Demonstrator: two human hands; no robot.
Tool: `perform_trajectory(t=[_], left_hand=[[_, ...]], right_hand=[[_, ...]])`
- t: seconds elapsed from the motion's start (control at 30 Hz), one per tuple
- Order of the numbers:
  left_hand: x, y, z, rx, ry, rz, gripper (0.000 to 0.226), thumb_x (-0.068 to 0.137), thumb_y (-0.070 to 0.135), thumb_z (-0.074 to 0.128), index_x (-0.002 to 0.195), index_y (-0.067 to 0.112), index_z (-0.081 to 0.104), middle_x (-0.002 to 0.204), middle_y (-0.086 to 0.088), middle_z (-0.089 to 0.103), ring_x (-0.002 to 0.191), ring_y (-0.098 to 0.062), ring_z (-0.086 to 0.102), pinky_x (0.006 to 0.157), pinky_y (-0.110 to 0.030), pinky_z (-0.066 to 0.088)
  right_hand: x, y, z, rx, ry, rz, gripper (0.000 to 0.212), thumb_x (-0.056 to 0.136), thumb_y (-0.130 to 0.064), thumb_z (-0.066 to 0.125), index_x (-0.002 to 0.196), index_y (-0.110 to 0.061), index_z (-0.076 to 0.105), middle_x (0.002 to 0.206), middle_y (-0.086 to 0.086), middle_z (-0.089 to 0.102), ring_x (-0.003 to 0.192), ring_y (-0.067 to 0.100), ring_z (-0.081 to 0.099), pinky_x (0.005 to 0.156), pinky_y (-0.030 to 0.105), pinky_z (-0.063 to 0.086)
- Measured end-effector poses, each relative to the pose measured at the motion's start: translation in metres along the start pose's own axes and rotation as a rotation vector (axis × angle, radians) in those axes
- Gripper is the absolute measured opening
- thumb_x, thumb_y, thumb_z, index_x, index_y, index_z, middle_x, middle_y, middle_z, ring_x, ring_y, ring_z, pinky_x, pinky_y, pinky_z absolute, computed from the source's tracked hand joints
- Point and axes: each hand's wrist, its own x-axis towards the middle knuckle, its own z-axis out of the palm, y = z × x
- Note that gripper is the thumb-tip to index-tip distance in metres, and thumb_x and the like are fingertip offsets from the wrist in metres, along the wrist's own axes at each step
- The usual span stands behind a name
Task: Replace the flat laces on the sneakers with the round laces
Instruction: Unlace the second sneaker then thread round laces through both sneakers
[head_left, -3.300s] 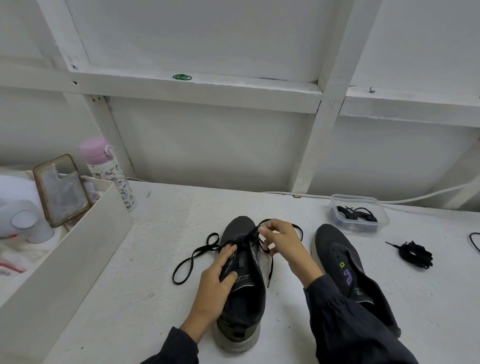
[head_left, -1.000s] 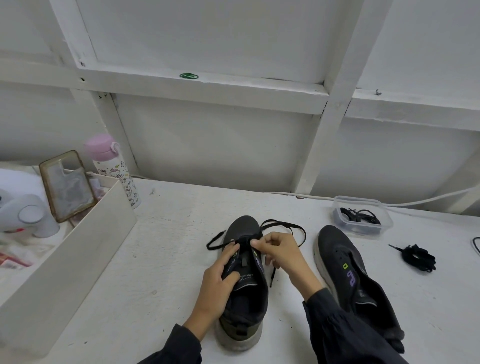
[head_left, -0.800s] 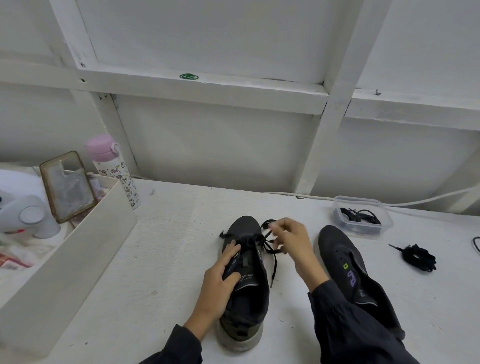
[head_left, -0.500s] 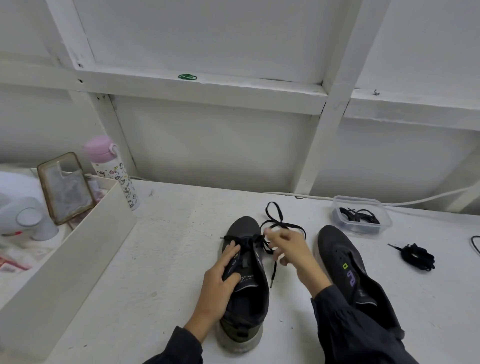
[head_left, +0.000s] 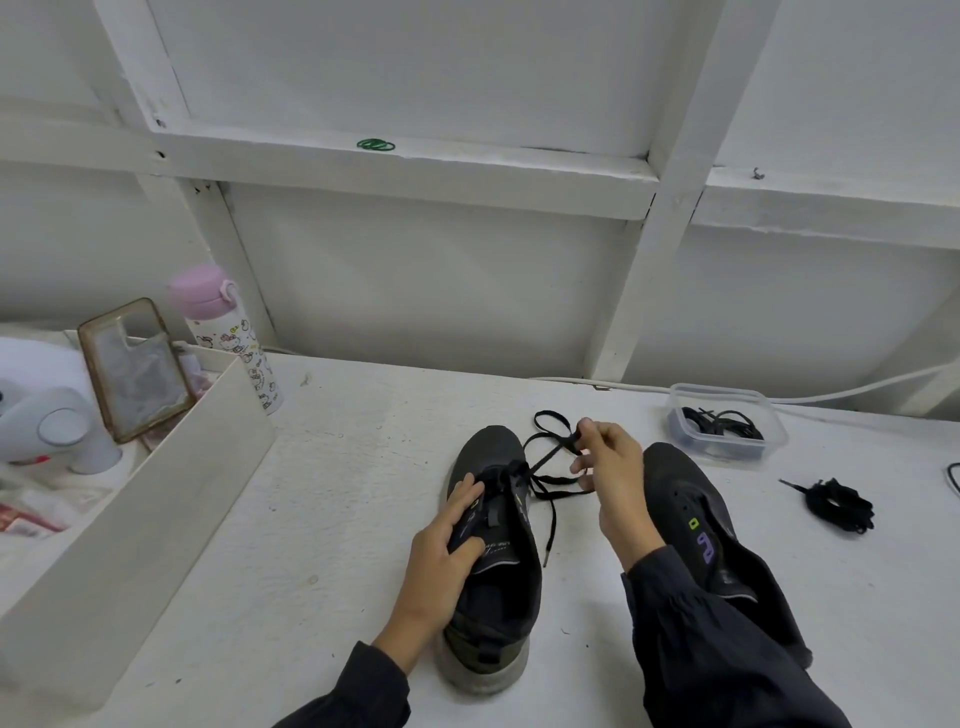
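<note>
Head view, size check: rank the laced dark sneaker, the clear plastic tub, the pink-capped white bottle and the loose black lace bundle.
1. The laced dark sneaker, clearly largest.
2. The clear plastic tub and the pink-capped white bottle look about alike; no ranking between them.
3. The loose black lace bundle, smallest.

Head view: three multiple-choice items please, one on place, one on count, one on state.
1. Where does the clear tub stand?
A. On the table, beyond the right sneaker
B. Inside the white box
C. On the wall ledge
2. How many sneakers lie on the table?
A. One
B. Two
C. Three
3. What is the right hand doing?
A. Resting flat on the table
B. Pinching the flat lace
C. Holding the pink bottle

Key: 1 A, the tub sits past that sneaker's toe; 2 B, only the left sneaker and the right one; 3 B, thumb and fingers close on the lace's loop.
</note>
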Motion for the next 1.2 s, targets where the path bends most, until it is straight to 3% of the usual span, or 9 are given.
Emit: perform_trajectory(t=[0.17, 0.3, 0.5, 0.6, 0.7, 0.8, 0.9, 1.0, 1.2], left_hand=[[0.001, 0.000, 0.000, 0.027, -0.001, 0.014, 0.063, 0.088, -0.011, 0.053, 0.130, 0.036, 0.053, 0.148, 0.019, 0.042, 0.135, 0.006, 0.037, 0.107, -0.014, 0.036], [0.000, 0.000, 0.000, 0.022, 0.000, 0.004, 0.063, 0.088, -0.011, 0.052, 0.130, 0.036, 0.053, 0.148, 0.018, 0.041, 0.136, 0.004, 0.036, 0.108, -0.014, 0.036], [0.001, 0.002, -0.001, 0.045, -0.019, 0.012, 0.061, 0.089, -0.007, 0.054, 0.131, 0.037, 0.051, 0.147, 0.020, 0.041, 0.136, 0.006, 0.036, 0.112, -0.018, 0.034], [0.003, 0.008, -0.004, 0.095, -0.006, 0.061, 0.045, 0.089, 0.014, 0.063, 0.129, 0.034, 0.056, 0.140, 0.020, 0.048, 0.129, 0.009, 0.042, 0.105, -0.011, 0.037], [0.009, 0.021, -0.006, 0.151, 0.074, 0.154, 0.037, 0.083, 0.035, 0.063, 0.119, 0.030, 0.064, 0.117, 0.018, 0.063, 0.113, 0.002, 0.057, 0.094, -0.013, 0.044], [0.025, 0.036, -0.005, 0.337, 0.118, 0.202, 0.018, 0.086, 0.021, 0.068, 0.102, 0.028, 0.073, 0.091, 0.014, 0.067, 0.087, -0.004, 0.063, 0.077, -0.014, 0.049], [0.043, 0.052, -0.002, 0.631, -0.009, 0.115, 0.015, 0.082, 0.021, 0.070, 0.093, 0.030, 0.074, 0.077, 0.013, 0.066, 0.071, -0.003, 0.060, 0.072, -0.013, 0.046], [0.056, 0.060, 0.002, 0.771, -0.087, 0.094, 0.013, 0.080, 0.023, 0.069, 0.092, 0.025, 0.076, 0.071, 0.013, 0.062, 0.070, -0.003, 0.059, 0.074, -0.015, 0.047], [0.062, 0.054, 0.005, 0.780, -0.071, 0.092, 0.013, 0.080, 0.015, 0.065, 0.082, 0.022, 0.075, 0.072, 0.009, 0.064, 0.072, -0.010, 0.062, 0.072, -0.020, 0.048]], right_hand=[[-0.029, 0.014, 0.011, -0.243, -0.371, 0.024, 0.023, 0.081, -0.027, 0.078, 0.074, -0.009, 0.064, 0.060, 0.000, 0.057, 0.046, 0.011, 0.048, 0.042, 0.018, 0.032], [-0.027, 0.019, 0.014, -0.241, -0.358, -0.079, 0.020, 0.088, -0.014, 0.070, 0.075, -0.004, 0.059, 0.062, 0.005, 0.059, 0.050, 0.012, 0.054, 0.044, 0.018, 0.036], [-0.026, 0.025, 0.021, -0.218, -0.311, -0.032, 0.018, 0.099, -0.016, 0.054, 0.084, -0.005, 0.050, 0.070, 0.004, 0.060, 0.050, 0.013, 0.055, 0.042, 0.022, 0.036], [-0.026, 0.025, 0.015, -0.191, -0.339, -0.059, 0.017, 0.094, -0.016, 0.062, 0.082, -0.005, 0.058, 0.068, 0.005, 0.062, 0.053, 0.016, 0.056, 0.044, 0.022, 0.039], [-0.029, 0.026, 0.010, -0.175, -0.356, -0.070, 0.007, 0.085, -0.014, 0.073, 0.086, -0.007, 0.070, 0.067, 0.005, 0.066, 0.055, 0.014, 0.058, 0.047, 0.024, 0.043], [-0.029, 0.030, 0.010, -0.201, -0.326, -0.102, 0.007, 0.082, -0.011, 0.075, 0.080, -0.006, 0.072, 0.066, 0.007, 0.067, 0.056, 0.016, 0.059, 0.047, 0.025, 0.043], [-0.028, 0.032, 0.011, -0.239, -0.313, -0.136, 0.011, 0.084, -0.010, 0.072, 0.078, -0.001, 0.070, 0.063, 0.006, 0.066, 0.056, 0.016, 0.058, 0.047, 0.024, 0.042], [-0.029, 0.033, 0.012, -0.235, -0.325, -0.161, 0.008, 0.087, -0.008, 0.068, 0.081, -0.003, 0.071, 0.064, 0.002, 0.067, 0.057, 0.014, 0.058, 0.047, 0.022, 0.042], [-0.032, 0.040, 0.008, -0.100, -0.342, -0.169, 0.010, 0.085, -0.001, 0.069, 0.088, -0.007, 0.075, 0.070, 0.002, 0.071, 0.059, 0.011, 0.059, 0.053, 0.023, 0.046]])
